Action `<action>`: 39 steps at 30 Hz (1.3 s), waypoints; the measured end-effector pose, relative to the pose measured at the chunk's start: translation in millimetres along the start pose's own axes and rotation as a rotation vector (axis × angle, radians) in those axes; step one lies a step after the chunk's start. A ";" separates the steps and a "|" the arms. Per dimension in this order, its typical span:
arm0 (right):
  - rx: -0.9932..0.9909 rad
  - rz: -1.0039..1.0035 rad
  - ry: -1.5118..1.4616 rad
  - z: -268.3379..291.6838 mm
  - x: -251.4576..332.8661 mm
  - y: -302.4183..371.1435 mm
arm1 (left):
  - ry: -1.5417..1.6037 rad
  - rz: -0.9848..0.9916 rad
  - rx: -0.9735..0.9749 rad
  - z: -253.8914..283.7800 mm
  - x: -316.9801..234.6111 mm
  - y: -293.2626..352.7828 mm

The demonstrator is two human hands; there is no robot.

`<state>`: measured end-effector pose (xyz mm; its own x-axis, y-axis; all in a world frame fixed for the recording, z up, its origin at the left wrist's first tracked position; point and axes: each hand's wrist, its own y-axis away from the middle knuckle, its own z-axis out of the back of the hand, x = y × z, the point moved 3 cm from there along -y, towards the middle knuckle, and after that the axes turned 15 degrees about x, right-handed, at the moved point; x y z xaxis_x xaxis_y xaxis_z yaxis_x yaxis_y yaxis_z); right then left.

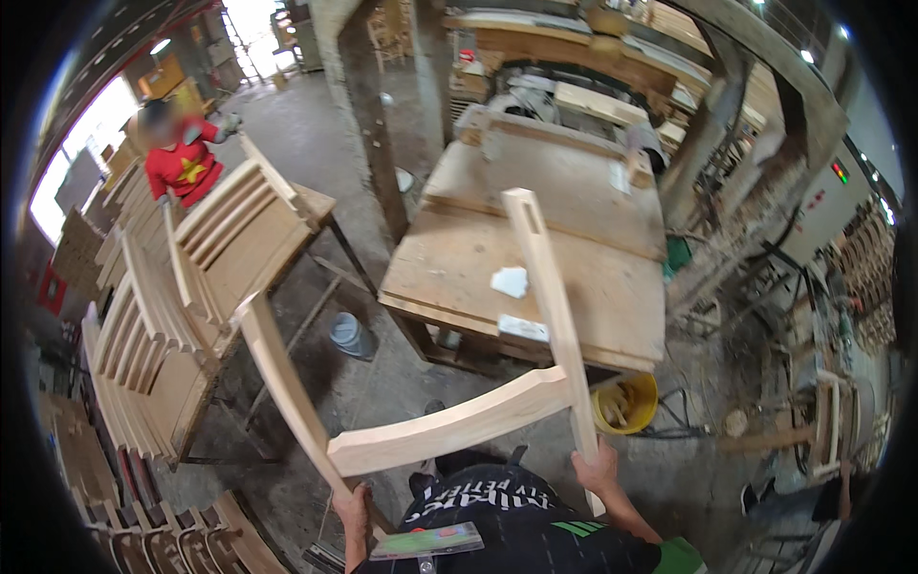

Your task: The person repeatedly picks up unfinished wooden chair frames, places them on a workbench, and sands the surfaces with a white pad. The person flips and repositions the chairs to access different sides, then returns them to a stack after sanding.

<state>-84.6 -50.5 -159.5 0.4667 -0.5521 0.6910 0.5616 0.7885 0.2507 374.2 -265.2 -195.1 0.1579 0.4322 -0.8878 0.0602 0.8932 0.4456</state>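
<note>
In front of my body I hold up a pale wooden chair frame (449, 428), two long posts joined by one curved crosspiece. My left hand (353, 512) is closed round the lower part of the left post, below the crosspiece. On the other side my right hand (599, 469) grips the right post, also below the crosspiece. The right post has a slot cut near its top end and reaches over the wooden workbench (440, 268). Both post tops point away from me. The lower ends are partly hidden by my hands and body.
At the left, long tables (253, 277) carry stacked slatted wooden parts (134, 335), with a person in a red shirt (186, 165) behind them. A grey-blue bucket (353, 335) and a yellow bucket (626, 404) stand on the floor. Concrete posts (368, 124) rise beside the workbench.
</note>
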 end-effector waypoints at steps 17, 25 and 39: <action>-0.176 -0.436 -0.247 54.5 -60.8 -92.2 | -0.745 -0.372 0.405 -279.7 -197.9 -230.2; -0.181 -0.545 -0.211 28.2 -54.0 -83.5 | -0.865 -0.321 0.505 -270.6 -184.5 -238.1; -0.491 -0.601 -0.187 13.3 -22.4 13.0 | -0.833 -1.058 0.721 -451.4 -276.0 -191.5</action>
<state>-96.8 -24.2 -162.6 -0.1090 -0.7558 0.6456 0.9379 0.1370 0.3187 -125.8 -499.7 -87.3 0.2134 -0.7558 -0.6190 0.9110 0.3828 -0.1535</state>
